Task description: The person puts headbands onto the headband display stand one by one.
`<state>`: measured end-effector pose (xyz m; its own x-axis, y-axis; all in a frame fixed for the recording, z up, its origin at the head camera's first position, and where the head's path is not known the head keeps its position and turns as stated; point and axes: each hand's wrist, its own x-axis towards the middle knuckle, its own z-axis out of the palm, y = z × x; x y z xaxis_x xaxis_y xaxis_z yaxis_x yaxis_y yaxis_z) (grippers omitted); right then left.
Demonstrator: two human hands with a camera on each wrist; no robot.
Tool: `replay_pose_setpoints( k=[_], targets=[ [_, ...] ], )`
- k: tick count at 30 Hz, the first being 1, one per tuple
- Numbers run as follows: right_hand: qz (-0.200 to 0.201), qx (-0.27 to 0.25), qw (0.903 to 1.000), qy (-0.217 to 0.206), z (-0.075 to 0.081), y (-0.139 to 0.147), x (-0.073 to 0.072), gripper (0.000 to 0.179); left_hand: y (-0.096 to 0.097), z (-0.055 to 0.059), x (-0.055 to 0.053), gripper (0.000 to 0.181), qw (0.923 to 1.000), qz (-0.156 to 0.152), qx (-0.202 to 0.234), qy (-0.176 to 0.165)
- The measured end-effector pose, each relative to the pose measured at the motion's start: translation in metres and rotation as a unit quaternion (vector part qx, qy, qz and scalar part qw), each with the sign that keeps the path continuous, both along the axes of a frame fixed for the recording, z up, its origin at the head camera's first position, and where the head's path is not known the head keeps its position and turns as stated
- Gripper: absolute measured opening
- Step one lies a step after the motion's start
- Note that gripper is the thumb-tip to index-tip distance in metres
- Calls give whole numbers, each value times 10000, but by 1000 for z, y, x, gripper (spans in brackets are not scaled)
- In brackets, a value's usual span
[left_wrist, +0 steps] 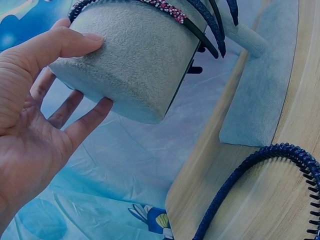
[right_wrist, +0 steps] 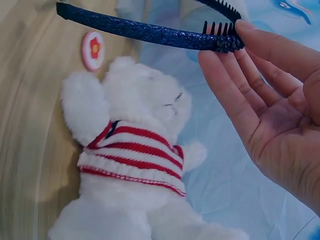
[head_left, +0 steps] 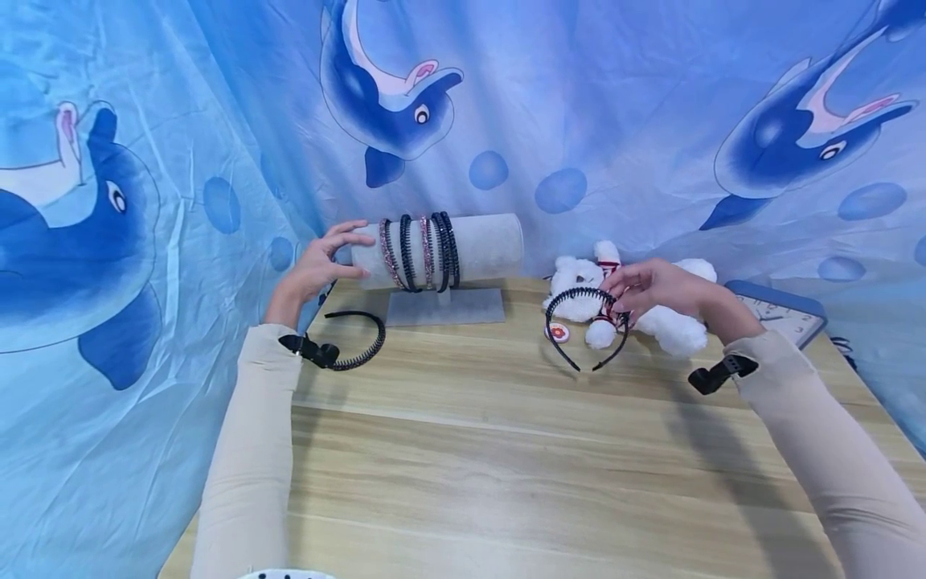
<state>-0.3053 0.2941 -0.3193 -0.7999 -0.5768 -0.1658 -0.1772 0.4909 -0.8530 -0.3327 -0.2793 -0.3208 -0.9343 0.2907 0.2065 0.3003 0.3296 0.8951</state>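
My right hand (head_left: pixel 647 288) pinches a dark toothed headband (head_left: pixel 553 326) between thumb and fingers, its two ends pointing down in the head view. Behind it lies a white teddy bear (right_wrist: pixel 135 150) in a red-striped sweater. At the left, my left hand (head_left: pixel 318 261) grips the end of a grey padded display roll (head_left: pixel 492 245), thumb on one side and fingers on the other. Several headbands (head_left: pixel 428 253), black and pink-glittered, hang round this roll. Below the left hand another dark headband (left_wrist: pixel 235 172) lies on the table, partly covered by the wrist camera.
The roll stands on a flat grey base (head_left: pixel 444 307) at the back of the wooden table (head_left: pixel 470 482). A blue-framed clock (head_left: pixel 788 310) lies behind the right wrist. A round flower badge (right_wrist: pixel 93 51) is beside the bear. Dolphin-printed blue cloth (head_left: pixel 492 96) hangs behind.
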Motion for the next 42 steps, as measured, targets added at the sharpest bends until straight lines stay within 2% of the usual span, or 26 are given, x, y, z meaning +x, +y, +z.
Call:
replay_pose_setpoints(
  k=[4,9,16,21,25,28,30,42],
  targets=[
    [-359,-379,9986,38,2,1,0,46,0,-1,0,51,10000,-1,19,-4],
    [-1002,-775,9919,121,3,-2,-3,41,-1,0,0,52,10000,10,-9,-3],
    [-1572,-1023,9810,504,10,-14,-4,40,-1,2,0,53,10000,15,-37,-10],
    [-1933,-1438,9693,498,13,-24,-6,45,-2,2,0,53,10000,31,-75,-20],
    [-2221,-1981,9538,406,13,-35,-10,48,-1,3,0,54,9999,34,-123,-25],
    [-2330,-2373,9423,388,11,-44,-14,45,-1,3,0,54,9999,37,-133,-24],
    [-2365,-2498,9380,426,10,-50,-16,43,-1,3,0,53,9999,41,-145,-25],
    [-2424,-2741,9283,660,2,-82,-25,45,1,3,2,53,9999,17,-123,-62]
  ],
)
